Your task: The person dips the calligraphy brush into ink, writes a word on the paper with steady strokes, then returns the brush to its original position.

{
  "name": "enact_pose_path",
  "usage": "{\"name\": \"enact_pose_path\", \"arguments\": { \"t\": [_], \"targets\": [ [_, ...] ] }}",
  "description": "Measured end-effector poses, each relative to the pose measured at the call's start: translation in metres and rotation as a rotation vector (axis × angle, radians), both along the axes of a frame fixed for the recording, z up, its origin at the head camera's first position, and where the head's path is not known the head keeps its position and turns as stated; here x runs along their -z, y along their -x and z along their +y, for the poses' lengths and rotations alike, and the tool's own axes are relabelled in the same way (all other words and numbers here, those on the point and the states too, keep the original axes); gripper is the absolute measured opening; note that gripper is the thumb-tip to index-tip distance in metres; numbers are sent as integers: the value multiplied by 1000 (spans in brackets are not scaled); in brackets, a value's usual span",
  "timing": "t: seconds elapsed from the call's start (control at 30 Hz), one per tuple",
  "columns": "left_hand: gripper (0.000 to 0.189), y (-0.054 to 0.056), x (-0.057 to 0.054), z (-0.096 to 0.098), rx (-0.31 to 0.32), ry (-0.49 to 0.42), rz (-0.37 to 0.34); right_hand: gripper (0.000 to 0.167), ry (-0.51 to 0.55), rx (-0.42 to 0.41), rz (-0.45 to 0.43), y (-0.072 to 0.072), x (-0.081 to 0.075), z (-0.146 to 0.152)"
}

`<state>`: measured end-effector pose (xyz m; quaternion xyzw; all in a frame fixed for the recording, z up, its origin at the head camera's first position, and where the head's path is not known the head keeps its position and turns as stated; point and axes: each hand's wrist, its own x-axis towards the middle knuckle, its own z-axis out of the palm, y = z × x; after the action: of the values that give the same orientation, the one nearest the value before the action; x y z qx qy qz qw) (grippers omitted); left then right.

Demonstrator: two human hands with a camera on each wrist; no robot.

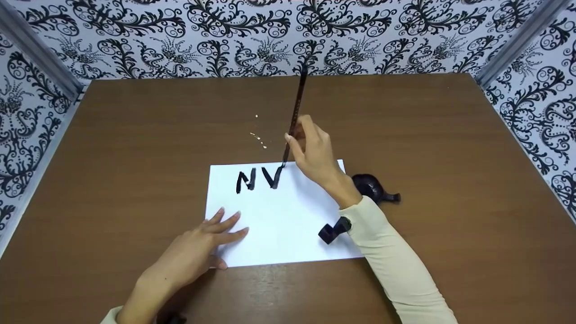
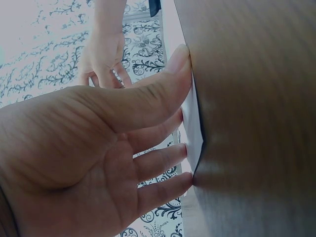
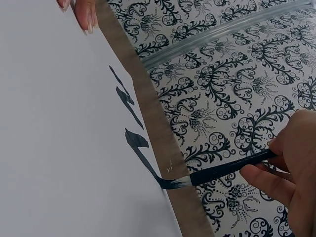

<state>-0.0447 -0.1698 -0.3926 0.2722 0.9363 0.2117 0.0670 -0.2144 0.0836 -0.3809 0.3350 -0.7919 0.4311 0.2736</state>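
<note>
My right hand [image 1: 316, 153] pinches a long dark paintbrush [image 1: 296, 105] that stands nearly upright. In the right wrist view the brush's wet bristles [image 3: 173, 183] touch the sheet near its far edge, at the top end of a black V [image 3: 143, 153]. A white sheet of paper [image 1: 274, 225] lies on the table, with a black painted N [image 1: 245, 181] to the left of the V [image 1: 272, 177]. My left hand [image 1: 193, 249] rests on the sheet's lower left corner, fingers spread. The left wrist view shows its thumb [image 2: 170, 79] at the paper's edge.
A small round black pot with a short handle [image 1: 370, 186] stands right of the sheet, partly behind my right forearm. Pale flecks [image 1: 258, 137] lie on the brown wooden table [image 1: 135, 135] beyond the paper. Patterned black-and-white panels [image 1: 243, 40] and grey rails [image 1: 517, 45] border the table.
</note>
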Motion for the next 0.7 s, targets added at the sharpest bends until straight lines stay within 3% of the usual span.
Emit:
{"name": "enact_pose_path", "arguments": {
  "t": [0.23, 0.47, 0.7],
  "targets": [
    [67, 0, 0, 0, 5, -6, 1, 17, 0, 34, -12, -1, -9, 7],
    [67, 1, -1, 0, 10, -3, 2, 18, 122, 50, -92, -9, -25, 20],
    [66, 0, -1, 0, -6, -6, -20, 17, 55, 70, 25, -15, -11, 28]
  ]
}}
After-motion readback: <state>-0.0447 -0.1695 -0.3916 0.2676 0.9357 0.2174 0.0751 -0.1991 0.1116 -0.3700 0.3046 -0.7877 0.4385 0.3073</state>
